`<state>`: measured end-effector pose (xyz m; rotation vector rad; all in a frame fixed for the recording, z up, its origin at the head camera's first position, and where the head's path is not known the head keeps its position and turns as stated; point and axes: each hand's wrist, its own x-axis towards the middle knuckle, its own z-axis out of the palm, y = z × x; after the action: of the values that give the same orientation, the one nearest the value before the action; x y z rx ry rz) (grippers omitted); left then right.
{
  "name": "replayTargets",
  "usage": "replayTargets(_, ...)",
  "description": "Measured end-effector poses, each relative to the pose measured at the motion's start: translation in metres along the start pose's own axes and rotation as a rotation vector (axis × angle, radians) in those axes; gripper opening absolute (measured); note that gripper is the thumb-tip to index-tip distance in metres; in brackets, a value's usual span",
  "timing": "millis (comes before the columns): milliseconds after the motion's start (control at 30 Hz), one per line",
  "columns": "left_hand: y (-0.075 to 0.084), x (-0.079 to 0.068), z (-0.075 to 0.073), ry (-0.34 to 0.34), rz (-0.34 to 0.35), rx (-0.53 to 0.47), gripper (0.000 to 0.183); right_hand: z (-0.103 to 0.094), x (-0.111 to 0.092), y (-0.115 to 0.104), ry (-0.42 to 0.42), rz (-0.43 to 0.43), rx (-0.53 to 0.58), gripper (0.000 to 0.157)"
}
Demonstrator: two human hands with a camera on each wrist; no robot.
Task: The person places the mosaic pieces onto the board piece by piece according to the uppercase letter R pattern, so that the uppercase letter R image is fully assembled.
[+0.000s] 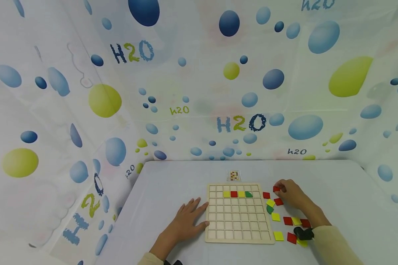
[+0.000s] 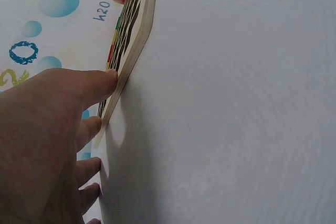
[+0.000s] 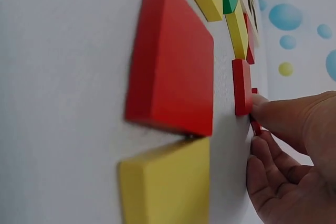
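A wooden grid board (image 1: 233, 228) lies on the white table. In one of its upper rows sit a yellow tile (image 1: 226, 194), a red tile (image 1: 234, 194), a second yellow tile (image 1: 241, 194) and a green round-edged tile (image 1: 248, 194). My left hand (image 1: 187, 219) rests with fingers spread, its thumb and forefinger touching the board's left edge. Right of the board, my right hand (image 1: 291, 193) pinches a red square tile (image 1: 276, 189) between thumb and fingers. In the right wrist view, that tile is mostly hidden behind the fingers and a nearer red tile (image 3: 242, 86).
Loose tiles lie scattered right of the board: several red ones (image 1: 287, 221), several yellow ones (image 1: 278, 236) and a green one (image 1: 269, 209). Some lie beneath the right forearm. A small pattern card (image 1: 233, 175) lies behind the board. A printed curtain (image 1: 199, 81) hangs behind the table.
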<state>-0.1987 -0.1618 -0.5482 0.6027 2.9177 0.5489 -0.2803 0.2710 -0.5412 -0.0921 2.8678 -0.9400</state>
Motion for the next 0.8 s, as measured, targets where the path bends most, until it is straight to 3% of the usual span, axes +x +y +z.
replayTargets(400,-0.004,-0.002,-0.001,-0.015,0.009,-0.005,0.07,0.022,0.005,-0.037,0.015,-0.029,0.06,0.035)
replayTargets(800,-0.006,-0.005,-0.002,-0.021,0.018,-0.02,0.069,0.069,-0.006,-0.102,0.004,-0.237,0.093,0.024)
